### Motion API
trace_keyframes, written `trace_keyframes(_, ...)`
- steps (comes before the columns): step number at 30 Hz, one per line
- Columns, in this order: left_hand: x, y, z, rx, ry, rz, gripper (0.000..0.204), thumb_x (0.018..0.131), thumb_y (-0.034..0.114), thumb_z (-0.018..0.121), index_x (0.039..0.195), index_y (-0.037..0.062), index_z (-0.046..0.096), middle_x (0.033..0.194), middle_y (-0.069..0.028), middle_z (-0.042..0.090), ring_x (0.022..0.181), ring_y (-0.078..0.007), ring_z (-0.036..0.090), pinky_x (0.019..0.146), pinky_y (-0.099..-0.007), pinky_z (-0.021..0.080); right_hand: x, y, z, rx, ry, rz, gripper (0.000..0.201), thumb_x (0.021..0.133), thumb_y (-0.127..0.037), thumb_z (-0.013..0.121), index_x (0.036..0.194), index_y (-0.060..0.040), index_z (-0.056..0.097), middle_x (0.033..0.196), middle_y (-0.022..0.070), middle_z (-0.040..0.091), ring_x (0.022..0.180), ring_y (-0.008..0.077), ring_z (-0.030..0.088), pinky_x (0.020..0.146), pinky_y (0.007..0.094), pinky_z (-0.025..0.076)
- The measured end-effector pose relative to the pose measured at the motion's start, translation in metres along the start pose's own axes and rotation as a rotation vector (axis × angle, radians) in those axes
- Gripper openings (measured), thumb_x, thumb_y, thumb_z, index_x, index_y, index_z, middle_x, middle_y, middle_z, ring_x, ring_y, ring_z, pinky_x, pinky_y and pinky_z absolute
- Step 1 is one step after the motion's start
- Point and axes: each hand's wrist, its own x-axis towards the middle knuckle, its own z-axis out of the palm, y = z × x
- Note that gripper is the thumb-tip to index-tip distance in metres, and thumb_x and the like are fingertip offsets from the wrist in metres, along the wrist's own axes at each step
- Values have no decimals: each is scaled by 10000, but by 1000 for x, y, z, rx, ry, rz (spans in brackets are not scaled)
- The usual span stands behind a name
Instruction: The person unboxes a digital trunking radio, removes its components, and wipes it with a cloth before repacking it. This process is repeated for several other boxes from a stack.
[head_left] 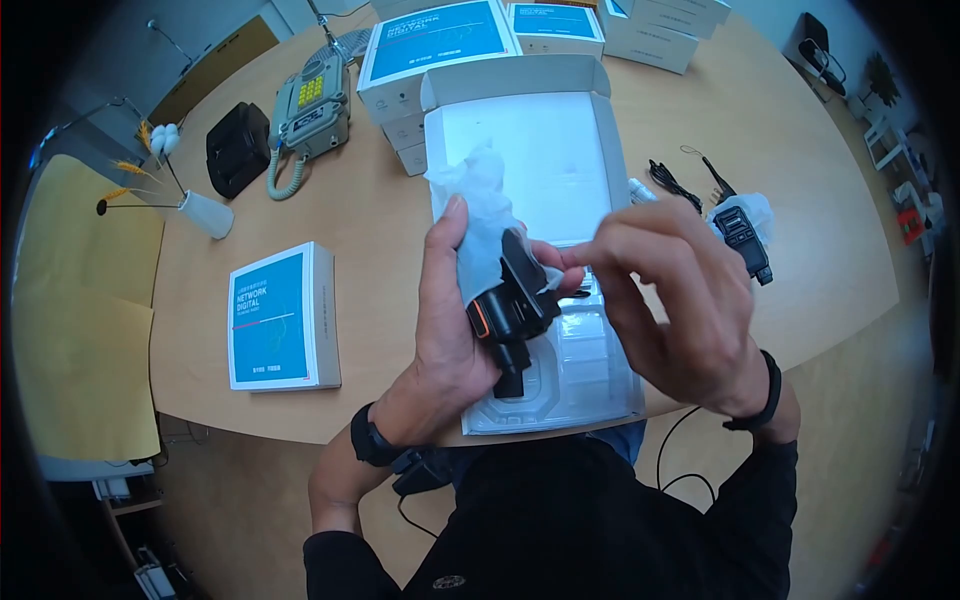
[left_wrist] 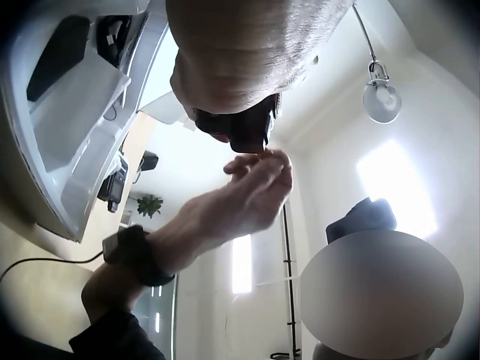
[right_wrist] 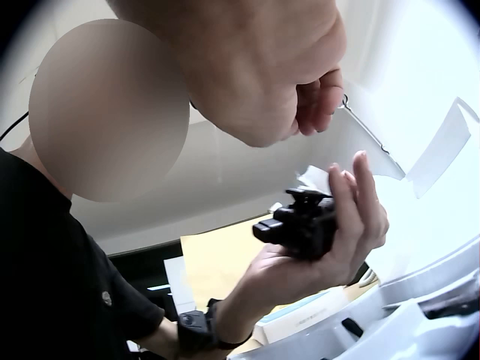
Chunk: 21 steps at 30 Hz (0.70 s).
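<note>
My left hand (head_left: 447, 300) grips a black handheld radio (head_left: 508, 300) with an orange side strip, partly wrapped in a thin white sleeve (head_left: 480, 210). A stubby knob end points down toward me, and a black clip stands up from the body. Close beside the clip is my right hand (head_left: 680, 290), its fingers bent and the thumb and fingertips drawn together near the left fingertips. In the right wrist view, the left hand (right_wrist: 337, 232) cradles the radio (right_wrist: 300, 225) below the right hand (right_wrist: 262, 75); whether the right fingertips pinch anything I cannot tell.
Under my hands lies an opened white box (head_left: 520, 120) with a clear plastic tray (head_left: 600, 350). Another radio (head_left: 741, 240) and a coiled black cable (head_left: 675, 185) are on the right. A closed blue-and-white box (head_left: 272, 320), a vase (head_left: 207, 215) and a desk phone (head_left: 313, 110) stand left.
</note>
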Motion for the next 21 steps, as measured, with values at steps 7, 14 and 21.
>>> trace_keyframes(7,-1,6,10,-127,-170,43,647,962,642,535,1127,18,579,1078,-219,684,1107,-317,686,978,-426,576,-26,-18,22,185,-136,99,747,732,-265,911,1340,-6,564,1363,255,535,1135,381,655,873,412,597)
trace_keyframes(14,-10,3,12,153,-278,115,599,941,588,615,1178,40,563,1211,-262,647,1276,-456,573,1107,-558,452,-31,-10,39,102,73,-64,512,765,-81,795,1236,51,642,1302,283,598,1091,415,684,830,402,605)
trace_keyframes(21,-19,0,5,135,-175,-36,657,997,495,599,1341,-58,520,1301,-204,619,1163,-247,645,1045,-392,533,-26,-9,34,145,16,-1,527,781,-131,821,1244,43,639,1328,261,575,1001,312,678,833,377,605)
